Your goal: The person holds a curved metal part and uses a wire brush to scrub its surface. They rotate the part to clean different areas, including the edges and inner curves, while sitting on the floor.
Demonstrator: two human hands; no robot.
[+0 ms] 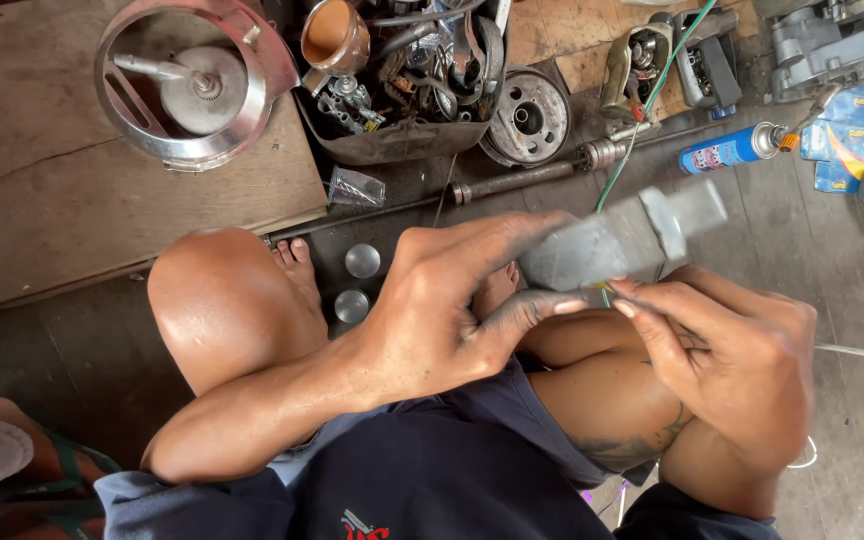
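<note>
So: wooden board far out to the left of the left hand, biggest thing in view, with a round chrome housing sitting on it. Straight ahead of both hands, a dark tray packed with metal scrap parts and a tan cup. Just right of the tray, a round hub-like disc, and a long steel shaft lying across the floor between tray and hands. Ahead of the right hand: blue spray can on its side, green wire running toward the hands.

Left hand curled around the near end of a grey metal part, thumb under, fingers over the top. Part is dull grey, blocky, cast-looking, with a squared stepped head at the far end; tilted up and away to the right, held over the knees between both hands. Right hand has fingertips bunched at the underside of the part, pinching something small there; can't tell what.

Two small round glassy domes on the floor just left of the left hand, by the foot. Clear plastic bag beyond them.
</note>
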